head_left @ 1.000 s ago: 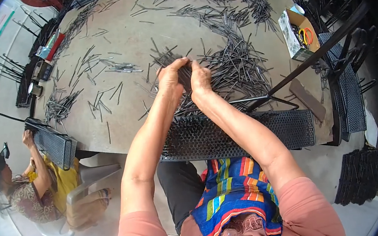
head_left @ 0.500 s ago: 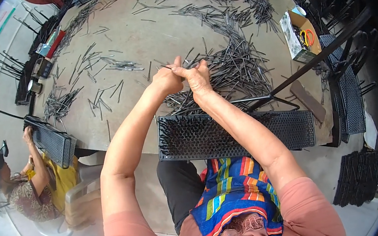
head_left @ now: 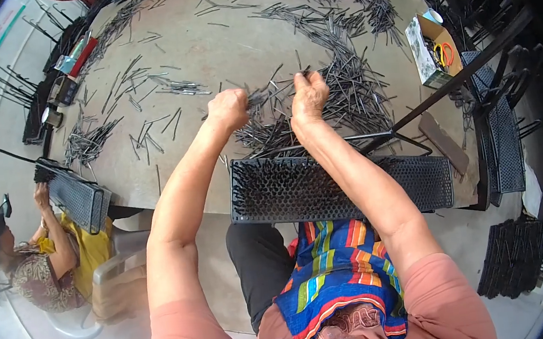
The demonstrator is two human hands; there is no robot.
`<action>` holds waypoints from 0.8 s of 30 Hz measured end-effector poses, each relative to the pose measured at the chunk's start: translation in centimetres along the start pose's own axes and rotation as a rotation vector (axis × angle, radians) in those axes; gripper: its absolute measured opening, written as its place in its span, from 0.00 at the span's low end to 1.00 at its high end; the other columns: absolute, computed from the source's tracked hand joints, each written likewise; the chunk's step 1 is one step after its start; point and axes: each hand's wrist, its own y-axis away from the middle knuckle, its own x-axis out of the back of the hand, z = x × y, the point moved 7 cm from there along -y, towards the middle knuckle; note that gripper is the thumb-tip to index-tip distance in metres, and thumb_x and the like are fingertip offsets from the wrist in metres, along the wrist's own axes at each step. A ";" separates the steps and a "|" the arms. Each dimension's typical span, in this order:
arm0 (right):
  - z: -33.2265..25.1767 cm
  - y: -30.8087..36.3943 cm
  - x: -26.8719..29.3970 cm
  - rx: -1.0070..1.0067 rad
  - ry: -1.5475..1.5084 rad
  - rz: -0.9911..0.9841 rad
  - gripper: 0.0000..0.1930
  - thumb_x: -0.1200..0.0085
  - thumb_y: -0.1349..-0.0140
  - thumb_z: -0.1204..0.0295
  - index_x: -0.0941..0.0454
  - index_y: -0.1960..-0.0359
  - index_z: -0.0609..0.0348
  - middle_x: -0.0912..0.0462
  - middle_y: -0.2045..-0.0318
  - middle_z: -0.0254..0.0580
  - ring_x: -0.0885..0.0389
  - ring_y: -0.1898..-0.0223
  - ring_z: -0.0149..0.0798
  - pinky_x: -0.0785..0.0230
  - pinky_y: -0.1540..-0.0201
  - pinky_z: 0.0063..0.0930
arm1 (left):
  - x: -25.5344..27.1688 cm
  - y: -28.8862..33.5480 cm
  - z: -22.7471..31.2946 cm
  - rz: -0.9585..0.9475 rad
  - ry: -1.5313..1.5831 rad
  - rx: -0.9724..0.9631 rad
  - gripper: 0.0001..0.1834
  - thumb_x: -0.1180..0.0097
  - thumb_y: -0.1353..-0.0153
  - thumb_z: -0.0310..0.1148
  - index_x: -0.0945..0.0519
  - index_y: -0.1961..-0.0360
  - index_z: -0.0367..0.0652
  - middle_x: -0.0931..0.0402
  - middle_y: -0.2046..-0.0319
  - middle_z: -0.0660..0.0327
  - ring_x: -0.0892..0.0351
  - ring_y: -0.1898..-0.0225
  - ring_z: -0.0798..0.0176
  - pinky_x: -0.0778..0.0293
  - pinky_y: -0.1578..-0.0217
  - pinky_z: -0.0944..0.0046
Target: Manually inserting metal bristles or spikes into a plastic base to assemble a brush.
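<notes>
Above the table, my left hand is closed in a fist, with a blurred bunch of thin dark rods poking out on its right side. To its right, my right hand has its fingers pinched together at the edge of a large pile of rods; a dark rod end shows at the fingertips. Below both hands lies a long black perforated rack, across the table's near edge. Short dark rods stand in the holes of its left part. My right forearm passes over the rack and hides some of it.
Loose rods lie over the table. A box with orange-handled scissors stands at the right, near a brown slat. A black bar slants up from the rack. At the left a seated co-worker handles another rack.
My hands were together over the pile and are now apart: the left has moved slightly left, the right slightly right. The rack has barely shifted.
</notes>
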 end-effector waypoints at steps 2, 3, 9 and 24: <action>-3.0 1.2 0.2 0.237 0.345 0.109 0.14 0.40 0.43 0.74 0.26 0.57 0.67 0.26 0.69 0.37 0.28 0.67 0.36 0.33 0.58 0.32 | -0.3 0.5 -2.5 0.084 0.056 0.129 0.09 0.43 0.55 0.28 0.16 0.70 0.41 0.18 0.64 0.45 0.18 0.58 0.42 0.22 0.58 0.47; -3.4 2.7 -0.9 0.225 0.337 0.089 0.14 0.40 0.43 0.74 0.26 0.57 0.67 0.26 0.69 0.37 0.28 0.67 0.36 0.33 0.58 0.32 | -0.5 1.1 -3.8 0.081 0.049 0.152 0.09 0.43 0.55 0.28 0.16 0.70 0.41 0.18 0.64 0.45 0.18 0.58 0.42 0.22 0.58 0.47; 2.4 4.1 -3.6 -0.260 0.289 -0.381 0.17 0.36 0.43 0.64 0.21 0.61 0.67 0.18 0.66 0.40 0.23 0.62 0.35 0.31 0.55 0.29 | 0.5 0.5 -2.1 0.285 0.264 0.226 0.09 0.43 0.51 0.30 0.21 0.68 0.39 0.19 0.66 0.44 0.19 0.58 0.38 0.23 0.58 0.44; -1.0 7.6 -4.8 -0.201 0.223 -0.540 0.08 0.42 0.49 0.81 0.26 0.66 0.67 0.23 0.82 0.33 0.26 0.83 0.25 0.35 0.79 0.20 | 0.8 2.5 -0.1 0.376 0.133 0.075 0.12 0.42 0.47 0.30 0.27 0.63 0.37 0.20 0.65 0.46 0.19 0.61 0.39 0.23 0.62 0.44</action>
